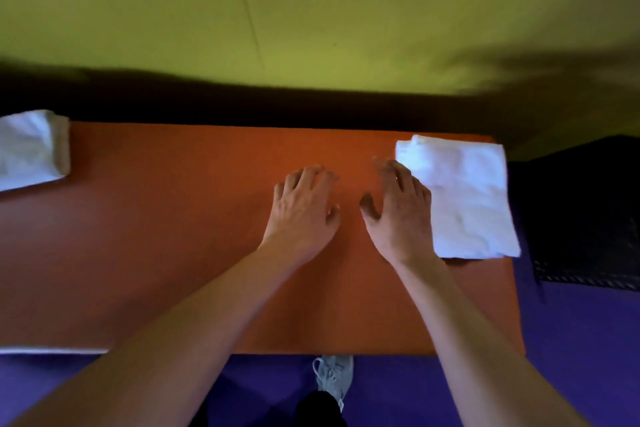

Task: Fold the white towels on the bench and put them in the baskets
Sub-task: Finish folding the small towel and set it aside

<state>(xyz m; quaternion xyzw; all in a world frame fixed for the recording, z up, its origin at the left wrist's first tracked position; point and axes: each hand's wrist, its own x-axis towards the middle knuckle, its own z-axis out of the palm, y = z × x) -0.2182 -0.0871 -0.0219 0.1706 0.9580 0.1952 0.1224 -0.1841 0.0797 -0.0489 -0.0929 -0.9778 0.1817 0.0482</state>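
Both hands, left hand (pixel 304 204) and right hand (pixel 398 208), hover empty with fingers spread over the bench (pixel 173 236). Next, probably, lifting the folded towel (pixel 464 198) at right (basket (pixel 581 218) beside it).

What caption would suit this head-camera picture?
Both open hands, left and right, over an orange bench beside a folded white towel.

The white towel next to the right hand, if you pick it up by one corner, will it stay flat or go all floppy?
Probably floppy: the folded towel looks like soft, wrinkled cloth, so its layers would likely fall open. It seems light. Lying flat on the orange bench, it won't roll, and a push from the right hand would likely bunch it.
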